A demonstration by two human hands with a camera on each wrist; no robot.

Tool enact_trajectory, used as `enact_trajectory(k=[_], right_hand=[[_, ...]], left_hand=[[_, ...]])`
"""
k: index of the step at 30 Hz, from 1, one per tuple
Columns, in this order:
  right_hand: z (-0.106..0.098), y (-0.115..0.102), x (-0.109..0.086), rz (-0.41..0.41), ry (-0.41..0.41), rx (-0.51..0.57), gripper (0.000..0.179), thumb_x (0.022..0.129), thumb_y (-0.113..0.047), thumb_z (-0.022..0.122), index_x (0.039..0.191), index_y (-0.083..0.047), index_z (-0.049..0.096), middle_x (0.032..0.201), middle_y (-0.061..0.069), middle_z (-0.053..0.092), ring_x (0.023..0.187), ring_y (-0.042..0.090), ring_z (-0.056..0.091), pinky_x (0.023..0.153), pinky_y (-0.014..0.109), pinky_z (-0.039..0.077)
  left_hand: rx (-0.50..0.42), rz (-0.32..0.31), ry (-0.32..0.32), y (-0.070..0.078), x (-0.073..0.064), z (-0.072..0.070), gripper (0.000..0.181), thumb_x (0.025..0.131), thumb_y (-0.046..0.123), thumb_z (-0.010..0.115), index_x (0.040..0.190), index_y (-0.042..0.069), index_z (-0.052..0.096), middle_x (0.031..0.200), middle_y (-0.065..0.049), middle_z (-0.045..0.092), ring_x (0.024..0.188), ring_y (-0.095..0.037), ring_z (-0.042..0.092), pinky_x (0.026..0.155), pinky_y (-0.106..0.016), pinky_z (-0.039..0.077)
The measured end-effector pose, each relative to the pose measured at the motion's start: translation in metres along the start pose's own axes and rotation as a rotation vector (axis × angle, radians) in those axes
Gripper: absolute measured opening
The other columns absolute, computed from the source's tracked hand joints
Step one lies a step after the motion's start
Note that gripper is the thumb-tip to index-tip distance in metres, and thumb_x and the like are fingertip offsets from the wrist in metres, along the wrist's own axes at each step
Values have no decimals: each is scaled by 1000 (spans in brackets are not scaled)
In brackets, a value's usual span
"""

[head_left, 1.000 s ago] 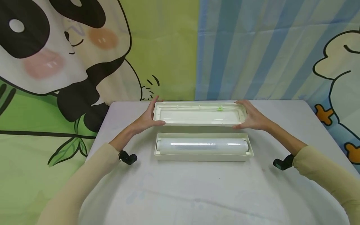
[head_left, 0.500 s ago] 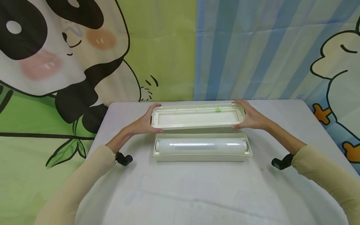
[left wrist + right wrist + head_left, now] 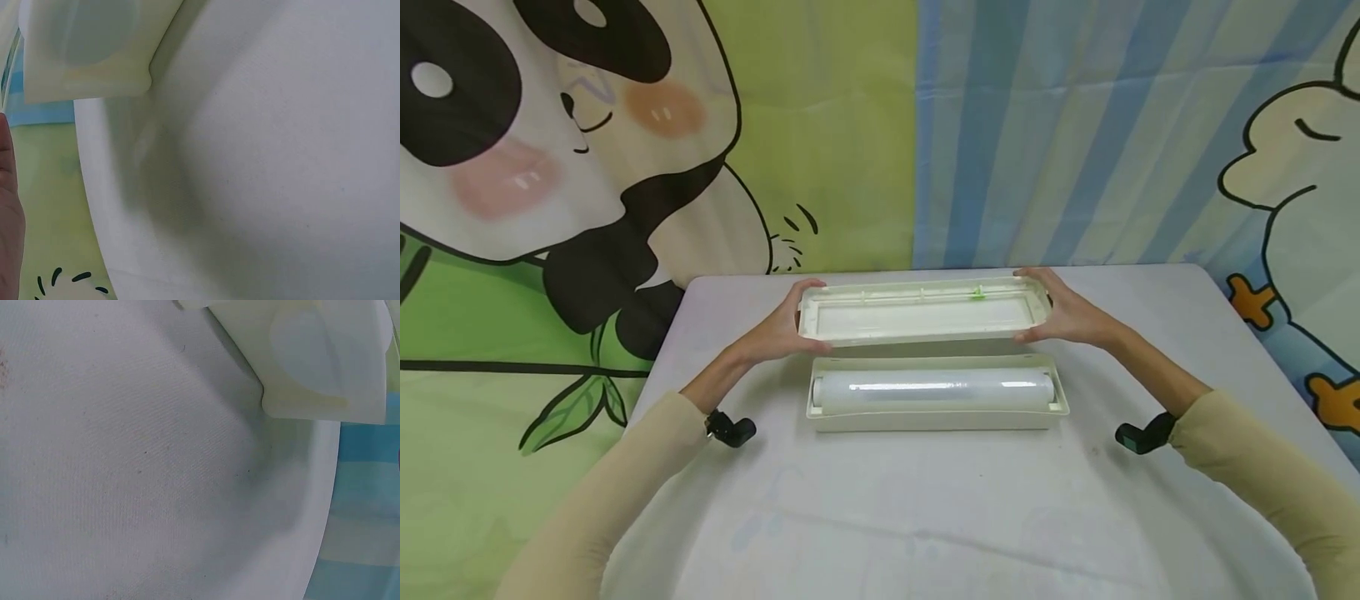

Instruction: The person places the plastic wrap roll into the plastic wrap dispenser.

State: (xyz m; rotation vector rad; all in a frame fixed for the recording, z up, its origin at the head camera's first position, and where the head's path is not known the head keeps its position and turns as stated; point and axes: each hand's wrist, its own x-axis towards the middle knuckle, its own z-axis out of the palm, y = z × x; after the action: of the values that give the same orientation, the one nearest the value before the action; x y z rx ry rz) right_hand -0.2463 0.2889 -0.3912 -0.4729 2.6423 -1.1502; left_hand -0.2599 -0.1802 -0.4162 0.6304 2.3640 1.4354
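A long white plastic lid (image 3: 925,317) is held between both hands in the head view, its hollow inner side turned toward me and a small green piece (image 3: 977,293) on its upper rail. My left hand (image 3: 778,327) grips its left end, thumb at the lower corner and fingers at the upper one. My right hand (image 3: 1071,315) grips the opposite end the same way. Just in front lies the matching white box (image 3: 936,422), with a shiny roll of cling film (image 3: 932,390) inside. Both wrist views show an end of the box; in the left one, part of the left hand (image 3: 9,219) appears.
A white-covered table (image 3: 925,517) carries the box near its far edge. Behind it hangs a printed cloth (image 3: 835,125) with a panda and stripes. Black wrist cameras (image 3: 730,428) sit on both forearms, close to the tabletop.
The lid has shifted slightly left and lower in view. My left hand's fingers have come down onto the lid's upper corner. The box stays in place while the head view drifts a little.
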Motion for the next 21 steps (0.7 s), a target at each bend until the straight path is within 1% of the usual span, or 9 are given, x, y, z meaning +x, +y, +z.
enact_trajectory(k=[2, 6, 9, 12, 13, 14, 17, 19, 21], right_hand=[[0, -1, -2, 31, -21, 61, 105, 74, -19, 83, 155, -20, 16, 159, 16, 12, 144, 41, 17, 106, 68, 24], [3, -3, -5, 46, -5, 192, 88, 91, -24, 67, 157, -24, 8, 163, 11, 6, 150, 35, 5, 110, 68, 16], [8, -5, -4, 19, 42, 417, 72, 101, -28, 50, 157, -19, 5, 161, 10, 12, 142, 23, 30, 110, 47, 34], [12, -10, -1, 14, 59, 733, 70, 104, -34, 39, 156, -16, -4, 147, 6, 31, 112, 10, 55, 87, 24, 49], [13, -11, -1, 27, 51, 846, 70, 104, -38, 37, 156, -14, -3, 140, 4, 39, 101, 8, 58, 79, 21, 51], [12, -14, 0, 48, 39, 934, 69, 103, -42, 36, 155, -13, 1, 132, 1, 44, 95, 9, 60, 78, 21, 51], [9, -18, 2, 157, -28, 1114, 70, 99, -59, 32, 148, -11, 19, 115, 1, 53, 94, 12, 59, 81, 25, 51], [5, -20, 3, 243, -72, 1174, 70, 94, -67, 30, 137, -11, 32, 110, 3, 56, 97, 16, 59, 82, 30, 52], [1, -21, 4, 310, -113, 1165, 73, 91, -71, 26, 136, -14, 34, 111, 5, 57, 99, 18, 61, 84, 36, 54]], left_hand=[[-19, -6, -5, -1, -1, 1, 101, 72, 14, 83, 147, 20, 17, 142, -16, 36, 116, -35, 49, 89, -39, 44], [-35, -5, -3, 0, -1, 3, 100, 72, 12, 82, 147, 19, 17, 141, -16, 36, 113, -34, 49, 87, -37, 44], [-28, 7, -2, 3, 1, 3, 100, 72, 13, 82, 148, 18, 16, 142, -15, 35, 114, -34, 48, 88, -37, 43], [-22, 12, -6, 7, 2, 3, 101, 72, 14, 82, 148, 20, 15, 143, -16, 33, 116, -35, 47, 89, -38, 43], [-20, 14, -7, 9, 2, 3, 101, 72, 13, 82, 148, 19, 15, 143, -16, 33, 117, -35, 47, 89, -38, 44], [-20, 14, -7, 10, 2, 3, 102, 72, 13, 82, 148, 20, 15, 143, -16, 33, 117, -35, 47, 89, -38, 44], [-23, 32, -4, 14, 1, 1, 103, 71, 10, 82, 148, 18, 14, 144, -17, 32, 117, -36, 47, 88, -39, 46], [-32, 49, -10, 16, 0, 0, 104, 71, 8, 82, 148, 17, 13, 143, -18, 32, 116, -36, 48, 87, -39, 47], [-31, 57, -14, 18, 0, -1, 104, 71, 7, 82, 148, 17, 13, 142, -19, 33, 114, -36, 49, 86, -39, 49]])
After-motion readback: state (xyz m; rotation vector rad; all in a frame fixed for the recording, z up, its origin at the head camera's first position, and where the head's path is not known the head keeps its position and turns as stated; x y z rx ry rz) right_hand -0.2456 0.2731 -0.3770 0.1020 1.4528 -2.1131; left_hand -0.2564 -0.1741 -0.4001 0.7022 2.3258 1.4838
